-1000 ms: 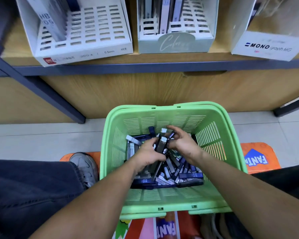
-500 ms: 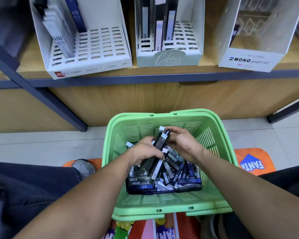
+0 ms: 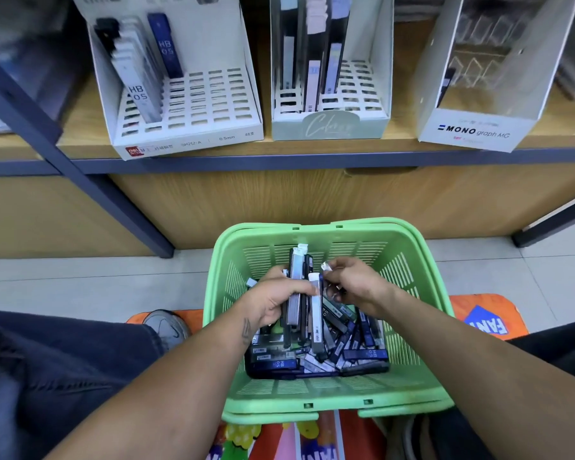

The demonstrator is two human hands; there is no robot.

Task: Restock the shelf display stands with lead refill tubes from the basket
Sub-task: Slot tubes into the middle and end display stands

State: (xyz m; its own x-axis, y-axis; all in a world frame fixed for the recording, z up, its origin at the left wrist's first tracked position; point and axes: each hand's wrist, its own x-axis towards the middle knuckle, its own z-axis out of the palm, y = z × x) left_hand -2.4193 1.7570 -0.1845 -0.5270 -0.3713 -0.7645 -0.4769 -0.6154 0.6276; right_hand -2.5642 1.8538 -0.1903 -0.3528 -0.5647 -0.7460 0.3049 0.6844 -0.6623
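Tubes (image 3: 297, 287), slim, grey and navy, bunched upright in left hand (image 3: 273, 300).

green slotted basket (image 3: 422, 313), navy tubes (image 3: 365, 353), orange mat (image 3: 472, 310)

Both forearms reach in from the near edge and converge toward the middle of the view, bare to the elbow. The left hand (image 3: 273, 302) sits knuckles up, its fingers curled in a closed grip round a bundle of tubes (image 3: 297, 293) that stands nearly upright. The left wrist bears a small dark mark. The right hand (image 3: 356, 285), just right of it, has its fingers bent, pinching one tube (image 3: 326, 267) at its tip.
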